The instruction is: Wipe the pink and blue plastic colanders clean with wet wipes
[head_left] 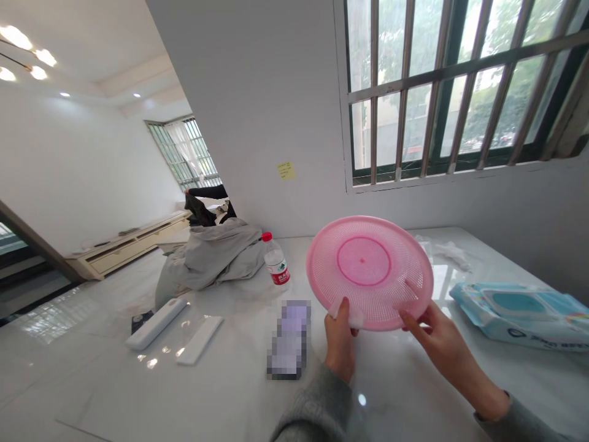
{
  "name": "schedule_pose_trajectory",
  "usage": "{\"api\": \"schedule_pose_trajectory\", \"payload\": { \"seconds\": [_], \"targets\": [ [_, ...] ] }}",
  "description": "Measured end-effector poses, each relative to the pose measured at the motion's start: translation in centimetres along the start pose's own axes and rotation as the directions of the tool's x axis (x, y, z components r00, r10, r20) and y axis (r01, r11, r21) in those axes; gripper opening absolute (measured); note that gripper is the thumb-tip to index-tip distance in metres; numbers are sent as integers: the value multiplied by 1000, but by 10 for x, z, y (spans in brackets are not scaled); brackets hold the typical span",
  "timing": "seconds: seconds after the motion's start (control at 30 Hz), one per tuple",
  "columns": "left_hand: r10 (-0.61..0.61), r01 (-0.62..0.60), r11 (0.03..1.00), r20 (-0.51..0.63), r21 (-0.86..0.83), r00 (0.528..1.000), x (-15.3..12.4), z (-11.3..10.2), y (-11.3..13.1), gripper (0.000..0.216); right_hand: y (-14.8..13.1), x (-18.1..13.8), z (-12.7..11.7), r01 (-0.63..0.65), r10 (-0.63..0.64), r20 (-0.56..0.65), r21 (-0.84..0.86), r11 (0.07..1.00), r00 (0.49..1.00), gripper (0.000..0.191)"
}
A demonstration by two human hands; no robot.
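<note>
Left hand [339, 345] pinches a white wipe [346, 313] against the rim of a pink plastic mesh strainer [369, 273]; right hand [442, 348] narrowly grips the lower edge. Ahead of the left hand, on the marble counter [138, 380]: pixelated object [289, 339], red-capped water bottle [277, 261], label unreadable. Right of the right hand: blue wipes packet [519, 316], print illegible.

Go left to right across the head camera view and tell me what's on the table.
White bar → second white bar → water bottle → pink strainer → blue wipes pack
</note>
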State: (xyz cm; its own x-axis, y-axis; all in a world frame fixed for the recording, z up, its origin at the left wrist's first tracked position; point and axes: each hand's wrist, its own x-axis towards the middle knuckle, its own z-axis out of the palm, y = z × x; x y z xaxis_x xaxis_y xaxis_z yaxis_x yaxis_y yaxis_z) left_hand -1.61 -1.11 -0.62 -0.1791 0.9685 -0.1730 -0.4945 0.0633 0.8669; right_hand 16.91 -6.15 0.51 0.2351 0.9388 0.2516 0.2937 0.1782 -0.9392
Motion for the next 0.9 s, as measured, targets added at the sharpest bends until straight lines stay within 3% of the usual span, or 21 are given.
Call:
{"api": "schedule_pose_trajectory", "payload": {
  "seconds": [0.27, 0.43, 0.57, 0.73, 0.9],
  "targets": [
    [-24, 17, 999, 128, 50, 991, -7, 5, -3, 53, 6, -6, 12, -89, 80, 48, 235, 968, 996, 52],
    [-19, 9, 999, 241, 45, 970, -7, 5, -3, 56, 2, 2, 8, -85, 121, -71, 383, 920, 990, 51],
    [58, -79, 995, 308, 58, 950, -6, 4, -4, 61, -2, 7, 0, -110, 202, -170, 437, 893, 964, 51],
    [78, -72, 997, 281, -31, 956, -5, 3, -2, 61, -8, 10, -7, -120, 260, -228, 491, 863, 938, 39],
    [37, -8, 992, 229, -124, 973, -3, 4, 2, 62, -9, 12, -10, -112, 270, -213, 552, 826, 939, 53]
  ]
}}
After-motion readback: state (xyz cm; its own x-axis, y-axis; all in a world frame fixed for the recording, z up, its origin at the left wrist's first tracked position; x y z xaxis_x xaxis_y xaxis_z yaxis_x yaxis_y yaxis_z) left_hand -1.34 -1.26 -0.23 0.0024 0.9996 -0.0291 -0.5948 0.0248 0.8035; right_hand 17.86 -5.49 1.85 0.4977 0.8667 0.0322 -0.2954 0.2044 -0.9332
